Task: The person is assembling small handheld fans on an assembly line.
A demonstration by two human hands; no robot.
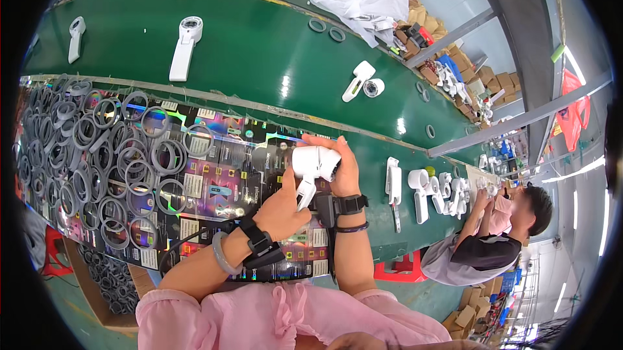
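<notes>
A white plastic housing (310, 163) with a round, short-barrelled head and a handle is held in front of my chest. My left hand (283, 212) closes on it from the left, by the handle and the lower side of the head. Around the far and right side of the head, my right hand (346, 167) is wrapped, near a dark opening. Some of its fingers are hidden behind the housing. Beneath my hands lies a printed, shiny cardboard sheet (220, 187). Many loose grey rings (171, 195) are heaped on the sheet to my left.
A green conveyor belt (243, 45) runs beyond the bench, carrying several white housings (183, 51). More white housings (420, 197) stand on the green bench at right. A cardboard box (97, 285) of grey rings is at lower left. A co-worker (483, 246) sits to the right.
</notes>
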